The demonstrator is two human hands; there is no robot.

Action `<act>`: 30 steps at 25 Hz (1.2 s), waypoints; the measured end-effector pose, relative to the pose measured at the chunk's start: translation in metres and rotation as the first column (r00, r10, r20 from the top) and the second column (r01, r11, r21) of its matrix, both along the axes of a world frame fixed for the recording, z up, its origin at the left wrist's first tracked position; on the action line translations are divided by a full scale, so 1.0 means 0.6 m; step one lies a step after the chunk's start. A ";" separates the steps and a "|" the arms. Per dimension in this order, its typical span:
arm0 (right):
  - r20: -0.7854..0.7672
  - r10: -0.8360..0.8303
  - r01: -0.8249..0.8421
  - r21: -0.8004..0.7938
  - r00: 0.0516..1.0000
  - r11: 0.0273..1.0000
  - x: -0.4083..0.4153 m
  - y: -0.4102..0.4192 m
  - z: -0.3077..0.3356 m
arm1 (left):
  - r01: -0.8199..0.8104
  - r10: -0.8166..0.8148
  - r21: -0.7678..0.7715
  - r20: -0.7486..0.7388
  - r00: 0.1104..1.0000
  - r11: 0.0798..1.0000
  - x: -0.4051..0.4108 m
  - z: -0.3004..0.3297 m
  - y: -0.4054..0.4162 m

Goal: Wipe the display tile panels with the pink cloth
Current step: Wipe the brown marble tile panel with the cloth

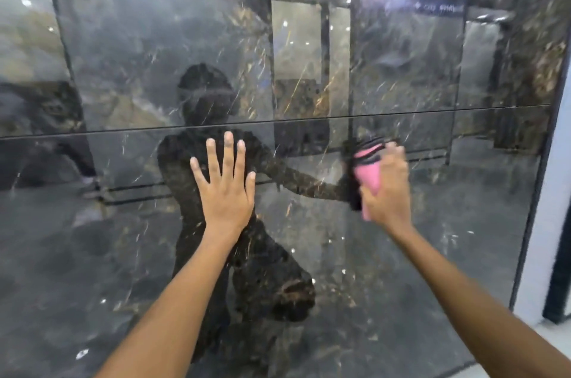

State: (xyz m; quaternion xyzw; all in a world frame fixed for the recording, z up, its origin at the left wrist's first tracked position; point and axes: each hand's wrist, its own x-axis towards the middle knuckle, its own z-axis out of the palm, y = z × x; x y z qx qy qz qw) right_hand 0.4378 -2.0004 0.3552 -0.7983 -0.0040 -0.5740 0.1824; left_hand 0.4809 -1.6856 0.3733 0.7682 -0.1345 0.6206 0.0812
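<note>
Two bare hands are on the glossy dark marble wall: the left hand (224, 184) lies flat with its five fingers spread apart on the lower tile panel (92, 254), and to its right the right hand (386, 189), blurred, is clamped around the one pink cloth (367, 175), holding it against the same panel just below the seam. Two panels show, the upper tile panel (154, 53) above that thin horizontal seam, both mirroring ceiling lights, other displays and the person's dark outline. At far right a dark frame (539, 192) edges the panels beside a white wall (553, 207).

Lower tile panel (432, 238) bare right of right hand (386, 189), up to dark frame edge (543, 161). Left hand (224, 189) flat on panel, blocking leftward path. Bare panel far left too.
</note>
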 end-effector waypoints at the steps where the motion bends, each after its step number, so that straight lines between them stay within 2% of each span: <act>1: -0.003 -0.034 0.033 0.368 0.999 0.929 -0.003 -0.035 0.051 | -0.013 0.013 -0.009 0.007 1.000 1.000 0.002 0.001 -0.002; 2: 0.000 -0.034 0.026 0.641 0.999 0.767 -0.003 -0.064 0.103 | -0.024 0.024 -0.016 0.010 1.000 1.000 0.005 0.002 -0.004; 3: 0.044 -0.023 -0.019 0.775 0.999 0.632 0.000 -0.070 0.152 | -0.031 0.031 -0.011 0.018 0.999 0.999 0.007 0.003 -0.005; 4: 0.101 -0.031 -0.060 0.776 0.994 0.628 0.001 -0.052 0.185 | -0.035 0.035 -0.003 0.025 0.999 0.999 0.008 0.004 -0.006; 5: 0.179 -0.027 -0.105 0.687 0.984 0.719 0.004 -0.017 0.200 | -0.036 0.036 0.003 0.029 0.999 0.999 0.010 0.007 -0.005; 6: 0.192 0.036 -0.133 0.523 0.981 0.842 0.011 0.029 0.190 | -0.028 0.028 0.008 0.033 0.999 1.000 0.011 0.009 -0.003; 7: 0.133 0.148 -0.177 0.246 0.980 0.953 0.011 0.081 0.157 | -0.015 0.015 0.008 0.038 0.999 1.000 0.011 0.010 -0.002; 8: 0.017 0.212 -0.207 -0.138 0.977 0.968 0.012 0.123 0.103 | -0.007 0.007 0.008 0.044 0.999 1.000 0.011 0.010 -0.001; 9: -0.084 0.213 -0.225 -0.529 0.973 0.818 0.007 0.150 0.048 | -0.001 0.001 0.010 0.053 0.999 1.000 0.011 0.010 -0.002; 10: -0.149 0.142 -0.204 -0.789 0.979 0.579 -0.002 0.148 0.008 | 0.003 -0.003 0.009 0.056 0.998 1.000 0.010 0.011 -0.003; 11: -0.182 0.102 -0.208 -0.888 0.978 0.411 -0.015 0.131 -0.007 | 0.008 -0.008 0.006 0.054 0.998 1.000 0.008 0.012 -0.001; 12: -0.175 0.103 -0.202 -0.885 0.979 0.419 -0.021 0.101 -0.005 | 0.009 -0.009 0.003 0.052 0.999 1.000 0.008 0.012 0.000; 13: -0.181 0.096 -0.204 -0.810 0.979 0.550 -0.019 0.065 0.005 | 0.007 -0.007 0.000 0.049 0.999 1.000 0.007 0.011 0.001; 14: -0.194 0.092 -0.192 -0.604 0.977 0.773 -0.020 0.026 0.021 | 0.001 -0.001 -0.002 0.046 0.999 1.000 0.007 0.009 0.000; 15: -0.165 0.067 -0.113 -0.287 0.984 0.951 -0.019 -0.017 0.048 | -0.005 0.005 -0.002 0.048 0.999 1.000 0.006 0.006 0.000; 16: -0.130 0.030 -0.016 0.111 0.991 0.994 -0.016 -0.059 0.080 | -0.012 0.012 0.000 0.050 0.999 1.000 0.007 0.003 -0.001; 17: -0.083 0.042 0.001 0.461 0.996 0.887 -0.016 -0.080 0.111 | -0.018 0.018 -0.001 0.054 0.998 1.000 0.007 0.002 -0.001; 18: -0.042 0.040 -0.003 0.648 0.998 0.761 -0.012 -0.079 0.124 | -0.022 0.023 -0.005 0.061 0.998 1.000 0.007 0.002 -0.002; 19: 0.007 0.045 -0.038 0.675 0.999 0.737 -0.013 -0.050 0.126 | -0.022 0.023 -0.008 0.069 0.997 1.000 0.006 0.004 -0.003; 20: 0.028 0.055 -0.060 0.609 0.998 0.791 -0.016 -0.005 0.110 | -0.014 0.015 -0.007 0.076 0.997 1.000 0.005 0.005 -0.003; 21: 0.001 0.106 -0.094 0.475 0.994 0.875 -0.026 0.051 0.074 | -0.003 0.004 -0.004 0.082 0.997 1.000 0.005 0.006 -0.002; 22: -0.064 0.141 -0.125 0.210 0.988 0.970 -0.034 0.101 0.021 | 0.008 -0.007 -0.002 0.086 0.996 1.000 0.007 0.006 -0.002; 23: -0.171 0.162 -0.190 -0.165 0.972 0.968 -0.045 0.141 -0.037 | 0.018 -0.018 0.002 0.088 0.996 1.000 0.008 0.007 -0.001; 24: -0.267 0.127 -0.251 -0.500 0.955 0.829 -0.054 0.159 -0.089 | 0.029 -0.029 0.006 0.086 0.996 1.000 0.008 0.005 -0.002; 25: -0.285 0.059 -0.250 -0.700 0.957 0.669 -0.050 0.148 -0.119 | 0.040 -0.041 0.003 0.086 0.995 0.999 0.007 0.001 -0.003; 26: -0.238 0.051 -0.217 -0.750 0.970 0.625 -0.040 0.117 -0.115 | 0.048 -0.048 0.002 0.091 0.995 0.999 0.008 -0.003 -0.004; 27: -0.191 0.067 -0.182 -0.686 0.979 0.704 -0.033 0.089 -0.088 | 0.044 -0.045 0.007 0.095 0.994 0.999 0.010 -0.004 -0.005; 29: -0.069 -0.006 -0.015 -0.300 0.998 0.954 -0.017 0.036 -0.003 | 0.023 -0.025 0.015 0.099 0.995 1.000 0.013 0.004 -0.007; 30: -0.046 -0.083 0.081 -0.043 0.996 0.996 -0.016 0.007 0.048 | 0.023 -0.024 0.014 0.092 0.995 1.000 0.014 0.009 -0.007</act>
